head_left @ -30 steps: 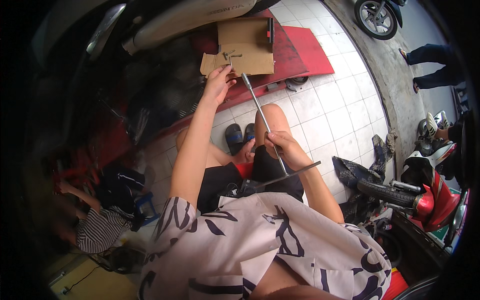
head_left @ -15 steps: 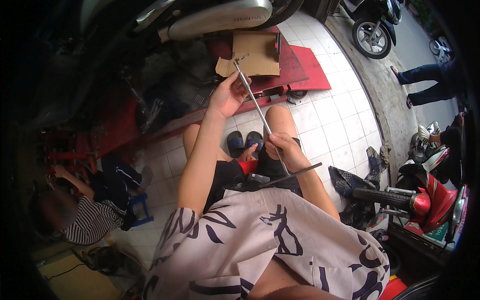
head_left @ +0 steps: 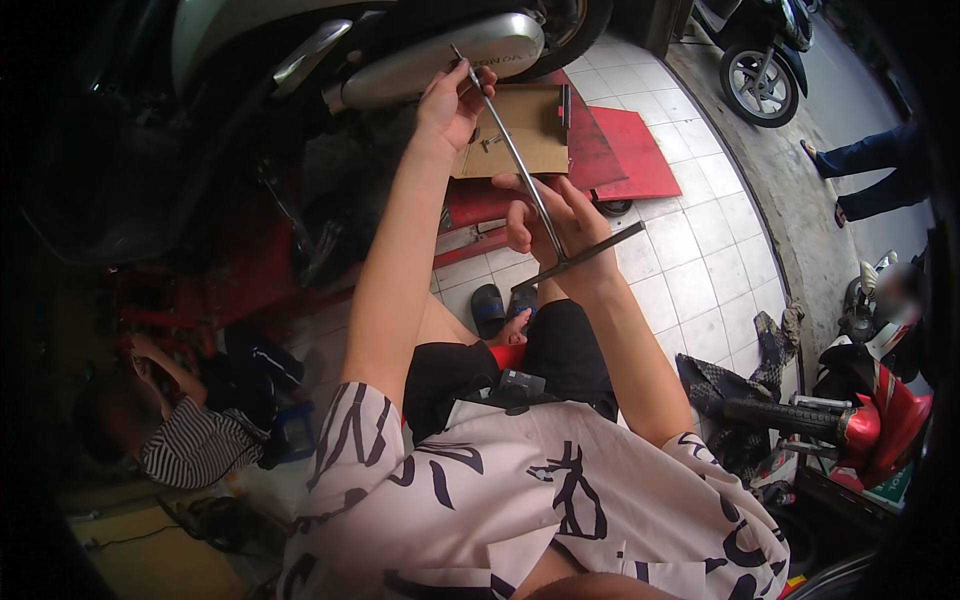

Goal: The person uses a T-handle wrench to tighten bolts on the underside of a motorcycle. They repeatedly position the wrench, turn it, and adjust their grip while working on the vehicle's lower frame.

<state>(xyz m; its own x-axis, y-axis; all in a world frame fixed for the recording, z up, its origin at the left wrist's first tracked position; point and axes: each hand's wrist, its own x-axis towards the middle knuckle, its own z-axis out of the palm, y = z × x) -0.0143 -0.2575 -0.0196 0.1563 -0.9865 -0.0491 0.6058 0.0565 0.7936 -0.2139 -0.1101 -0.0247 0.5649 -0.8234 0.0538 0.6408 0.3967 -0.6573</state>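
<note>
A long metal T-handle wrench (head_left: 512,145) slants across my view, its tip pointing up and away toward the silver engine side cover (head_left: 440,60) of a motorbike. My left hand (head_left: 455,108) is closed round its shaft just below the tip. Whether the tip touches the cover I cannot tell. Lower down, my right hand (head_left: 570,225) lies behind the shaft with its fingers apart and loosely bent. The dark crossbar (head_left: 605,245) passes in front of my right palm and wrist. Beyond my hands lies an opened cardboard piece (head_left: 540,120) with a small dark metal part (head_left: 490,143) on it.
The motorbike stands over a red lift platform (head_left: 640,150). White tiles (head_left: 690,235) cover the floor. At left a person in a striped shirt (head_left: 195,445) sits low. At right are a red motorbike (head_left: 880,420), dark patterned cloth (head_left: 720,380) and a standing person's legs (head_left: 865,170).
Both hands have moved up and away with the wrench, toward the engine cover. My right hand's fingers have loosened from their pinch on the shaft, nearer the crossbar now.
</note>
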